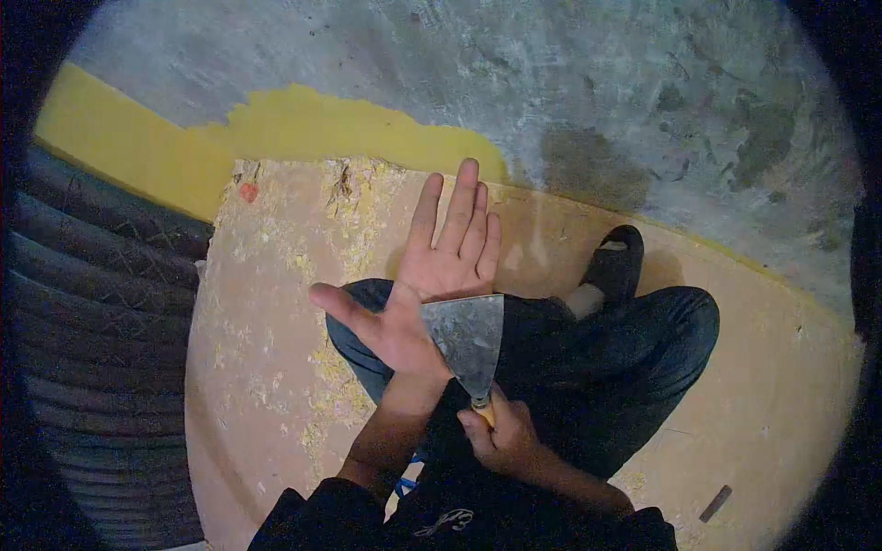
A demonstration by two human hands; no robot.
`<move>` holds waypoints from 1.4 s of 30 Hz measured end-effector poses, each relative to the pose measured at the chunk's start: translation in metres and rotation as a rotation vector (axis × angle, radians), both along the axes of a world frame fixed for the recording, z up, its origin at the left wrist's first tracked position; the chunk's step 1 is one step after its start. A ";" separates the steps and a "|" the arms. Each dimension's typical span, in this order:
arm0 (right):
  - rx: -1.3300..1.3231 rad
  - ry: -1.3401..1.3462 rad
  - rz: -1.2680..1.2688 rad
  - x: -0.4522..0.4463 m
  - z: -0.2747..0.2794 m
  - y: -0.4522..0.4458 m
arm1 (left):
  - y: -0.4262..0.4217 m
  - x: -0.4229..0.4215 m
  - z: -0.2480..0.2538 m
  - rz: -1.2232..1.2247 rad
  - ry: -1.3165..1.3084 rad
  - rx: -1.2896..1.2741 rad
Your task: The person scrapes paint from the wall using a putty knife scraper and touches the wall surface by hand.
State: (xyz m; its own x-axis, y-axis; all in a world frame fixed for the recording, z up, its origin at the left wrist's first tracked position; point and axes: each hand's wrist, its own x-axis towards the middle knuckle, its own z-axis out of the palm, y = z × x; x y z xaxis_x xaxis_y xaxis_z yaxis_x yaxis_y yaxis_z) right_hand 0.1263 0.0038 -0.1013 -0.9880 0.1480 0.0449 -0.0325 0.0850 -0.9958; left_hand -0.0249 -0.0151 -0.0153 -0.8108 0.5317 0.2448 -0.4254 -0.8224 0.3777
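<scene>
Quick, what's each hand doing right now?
Left hand: open, palm facing the camera, holding nothing.
Right hand: closed, holding the scraper.

Dim, soft light leaves a faint shadow [668, 268] beside the shoe [616, 268]; the hands [418, 308] look fairly sharp, grain speckles the dark shirt [524, 510], and black corners [23, 28] round the view.

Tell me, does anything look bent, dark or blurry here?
Head view: black rounds off the corners, and edges of the board seem bowed; dim light swallows detail in the dark shirt; a shadow lies beside the slipper; the left hand and scraper look fairly sharp.
</scene>
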 end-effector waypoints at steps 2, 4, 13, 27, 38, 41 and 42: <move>-0.037 0.030 -0.022 -0.001 0.007 -0.002 | 0.004 0.000 -0.001 0.064 0.104 -0.011; -0.174 -0.021 -0.016 0.000 0.009 -0.004 | 0.007 -0.001 -0.002 0.086 0.136 -0.009; -0.113 0.088 0.005 0.010 0.013 -0.013 | 0.017 0.011 -0.029 0.081 0.253 -0.084; 0.107 0.009 -0.096 0.013 0.000 -0.002 | 0.000 0.020 -0.015 0.089 0.152 -0.103; -0.178 -0.049 -0.030 0.015 -0.002 -0.015 | 0.000 0.013 -0.025 0.411 0.345 -0.190; -0.179 -0.014 -0.064 0.014 0.005 -0.016 | -0.002 0.008 -0.030 0.506 0.418 -0.155; -0.177 -0.016 -0.063 0.014 0.004 -0.018 | -0.004 0.007 -0.030 0.573 0.462 -0.164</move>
